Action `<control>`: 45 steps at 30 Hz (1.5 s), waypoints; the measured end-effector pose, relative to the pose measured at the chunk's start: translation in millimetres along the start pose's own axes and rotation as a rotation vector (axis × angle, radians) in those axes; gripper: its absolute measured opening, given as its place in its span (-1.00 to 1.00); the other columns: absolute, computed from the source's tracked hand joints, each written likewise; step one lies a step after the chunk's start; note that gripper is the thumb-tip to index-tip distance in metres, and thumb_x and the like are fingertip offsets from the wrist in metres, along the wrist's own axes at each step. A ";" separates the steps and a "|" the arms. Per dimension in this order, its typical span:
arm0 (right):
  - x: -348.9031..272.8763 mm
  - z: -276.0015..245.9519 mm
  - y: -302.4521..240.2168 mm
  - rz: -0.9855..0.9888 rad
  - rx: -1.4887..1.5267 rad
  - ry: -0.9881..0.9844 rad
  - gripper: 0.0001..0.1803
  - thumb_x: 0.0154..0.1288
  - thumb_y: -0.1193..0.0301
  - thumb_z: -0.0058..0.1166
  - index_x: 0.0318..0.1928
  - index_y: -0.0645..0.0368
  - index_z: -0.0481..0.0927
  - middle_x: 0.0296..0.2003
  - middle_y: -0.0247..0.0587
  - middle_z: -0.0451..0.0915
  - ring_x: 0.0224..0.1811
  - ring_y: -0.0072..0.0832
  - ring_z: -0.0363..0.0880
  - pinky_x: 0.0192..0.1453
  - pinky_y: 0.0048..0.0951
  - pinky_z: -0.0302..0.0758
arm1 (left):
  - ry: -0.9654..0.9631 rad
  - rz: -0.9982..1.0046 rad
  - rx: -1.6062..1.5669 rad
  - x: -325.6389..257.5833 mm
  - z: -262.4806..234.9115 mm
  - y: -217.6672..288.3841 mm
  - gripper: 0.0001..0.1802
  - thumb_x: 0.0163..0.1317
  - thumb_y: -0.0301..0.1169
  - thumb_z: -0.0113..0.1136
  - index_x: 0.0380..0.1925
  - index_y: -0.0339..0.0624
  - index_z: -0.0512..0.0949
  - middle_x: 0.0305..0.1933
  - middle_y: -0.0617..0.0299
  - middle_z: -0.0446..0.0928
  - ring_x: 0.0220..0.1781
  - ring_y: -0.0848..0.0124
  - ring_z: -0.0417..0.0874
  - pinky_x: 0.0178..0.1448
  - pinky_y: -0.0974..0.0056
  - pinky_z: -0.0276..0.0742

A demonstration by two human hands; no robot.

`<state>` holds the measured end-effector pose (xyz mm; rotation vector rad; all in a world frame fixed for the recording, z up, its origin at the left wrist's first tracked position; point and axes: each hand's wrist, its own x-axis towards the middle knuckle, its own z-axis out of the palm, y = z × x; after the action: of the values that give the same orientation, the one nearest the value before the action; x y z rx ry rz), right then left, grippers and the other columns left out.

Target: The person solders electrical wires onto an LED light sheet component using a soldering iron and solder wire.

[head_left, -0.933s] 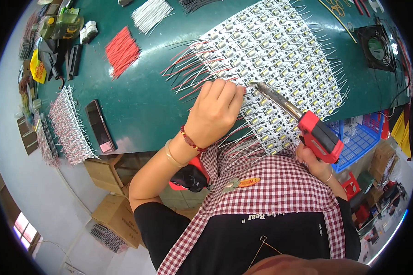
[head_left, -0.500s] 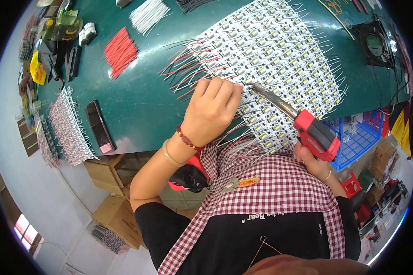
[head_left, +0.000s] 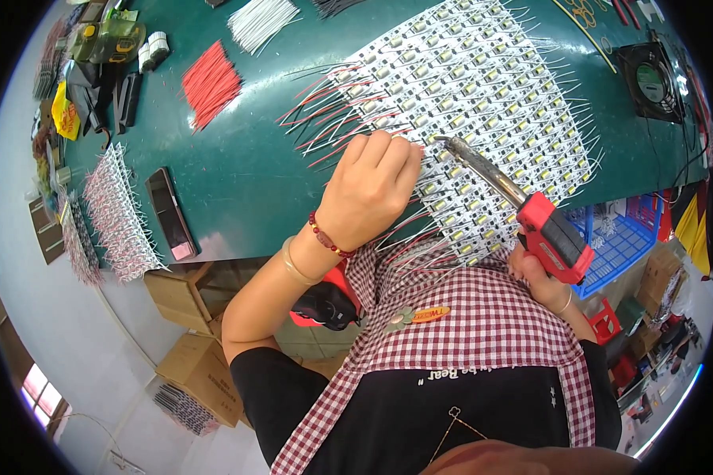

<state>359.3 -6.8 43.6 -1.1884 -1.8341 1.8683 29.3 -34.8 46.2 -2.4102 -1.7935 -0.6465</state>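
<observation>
My left hand is closed in a pinch at the left part of a large sheet of white LED circuit boards. A speck of red wire shows at its fingertips; the rest is hidden by the fingers. My right hand is wrapped round the grip of a red and black soldering gun. The gun's bent tip points at the boards, just right of my left fingertips; whether it touches them I cannot tell. Red and white wires stick out from the sheet's left edge, and its near corner reaches my checked apron.
Bundles of red wires and white wires lie on the green table. A phone and a wired board sheet are at left. A black fan stands at right, above a blue basket.
The soldering gun has shifted slightly right and its tip is a little farther from my left fingertips. My left hand keeps its pinch at nearly the same spot. The view has moved slightly.
</observation>
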 end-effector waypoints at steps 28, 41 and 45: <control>-12.2 -3.4 4.3 0.081 0.049 0.017 -0.83 0.18 0.40 0.22 -0.26 0.21 0.62 -0.44 -0.26 0.59 -0.43 -0.38 0.59 -0.29 -0.39 0.48 | 0.026 -0.037 -0.105 -9.9 6.6 15.1 -0.76 0.05 -0.50 0.17 -0.23 -0.29 0.57 -0.35 0.22 0.36 -0.28 0.32 0.43 -0.18 0.24 0.36; -6.3 -2.5 17.7 -0.103 -0.179 0.008 -0.75 -0.01 0.53 0.23 -0.23 0.23 0.64 -0.36 -0.13 0.63 -0.37 -0.23 0.64 -0.29 -0.33 0.53 | -0.003 -0.019 -0.094 -7.2 7.6 15.9 -0.78 0.06 -0.51 0.16 -0.26 -0.34 0.57 -0.36 0.20 0.37 -0.28 0.32 0.42 -0.19 0.27 0.36; -8.5 -1.6 12.3 -0.097 -0.158 0.066 -0.75 -0.01 0.53 0.23 -0.23 0.25 0.64 -0.34 -0.10 0.64 -0.33 -0.20 0.65 -0.25 -0.33 0.55 | 0.007 -0.018 -0.092 -5.9 7.7 16.7 -0.80 0.07 -0.51 0.18 -0.28 -0.36 0.57 -0.37 0.19 0.38 -0.28 0.32 0.42 -0.20 0.27 0.36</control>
<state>370.0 -13.5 35.5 -1.1723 -1.9960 1.6395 45.7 -43.2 40.3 -2.4494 -1.8235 -0.7544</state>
